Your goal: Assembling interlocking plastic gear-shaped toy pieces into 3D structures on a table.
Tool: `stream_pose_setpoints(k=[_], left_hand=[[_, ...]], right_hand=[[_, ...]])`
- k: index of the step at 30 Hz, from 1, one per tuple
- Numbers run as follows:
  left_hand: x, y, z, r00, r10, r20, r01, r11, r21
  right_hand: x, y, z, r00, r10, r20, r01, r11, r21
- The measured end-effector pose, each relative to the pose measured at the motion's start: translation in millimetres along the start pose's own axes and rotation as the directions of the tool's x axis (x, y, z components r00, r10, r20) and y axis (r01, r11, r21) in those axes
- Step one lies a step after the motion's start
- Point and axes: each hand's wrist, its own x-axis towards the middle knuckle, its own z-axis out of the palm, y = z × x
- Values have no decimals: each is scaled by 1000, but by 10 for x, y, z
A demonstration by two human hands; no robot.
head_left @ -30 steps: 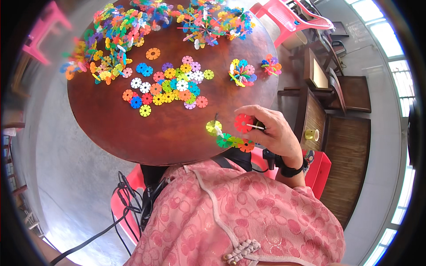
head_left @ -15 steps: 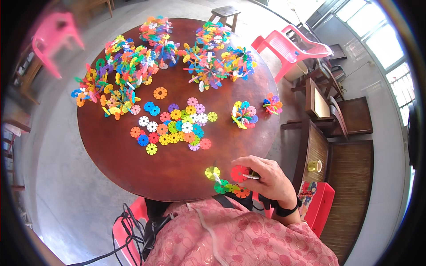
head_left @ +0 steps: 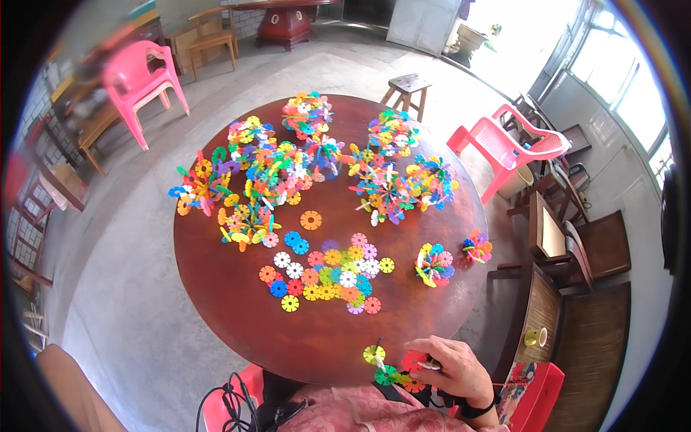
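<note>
My right hand (head_left: 459,369), with a dark band at the wrist, is at the near right edge of the round table. Its fingers are closed on a small chain of interlocking notched plastic discs (head_left: 387,374); yellow-green, green, orange and red ones show, with a white one seen edge-on. The palm side of the grip is hidden. A bare limb (head_left: 75,389), apparently my left arm, enters at the lower left; my left hand is out of sight. Farther in, loose discs (head_left: 294,270) of many colours lie flat in a cluster, with an orange disc (head_left: 311,220) apart from them.
Several ball-like clusters of joined discs (head_left: 277,173) stand along the table's (head_left: 237,317) far side. Two smaller ones, a multicoloured ball (head_left: 434,265) and another ball (head_left: 477,247), sit at the right. Pink chairs (head_left: 140,79), a wooden stool (head_left: 408,85) and a yellow-green cup (head_left: 535,337) surround it.
The view has tilted upward, so the table sits lower and more of the room shows. More of the bare limb appears at lower left. My right hand keeps its grip on the joined discs.
</note>
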Motion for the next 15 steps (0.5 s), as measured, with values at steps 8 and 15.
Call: stream_pose_setpoints(k=[8, 15], left_hand=[[102, 3, -54, 999, 22, -25, -22, 1000, 4], [59, 195, -332, 984, 155, -87, -152, 988, 40]], right_hand=[[27, 24, -93, 1000, 7, -28, -5, 998, 62], [-664, 90, -834, 601, -600, -528, 798, 491, 349]])
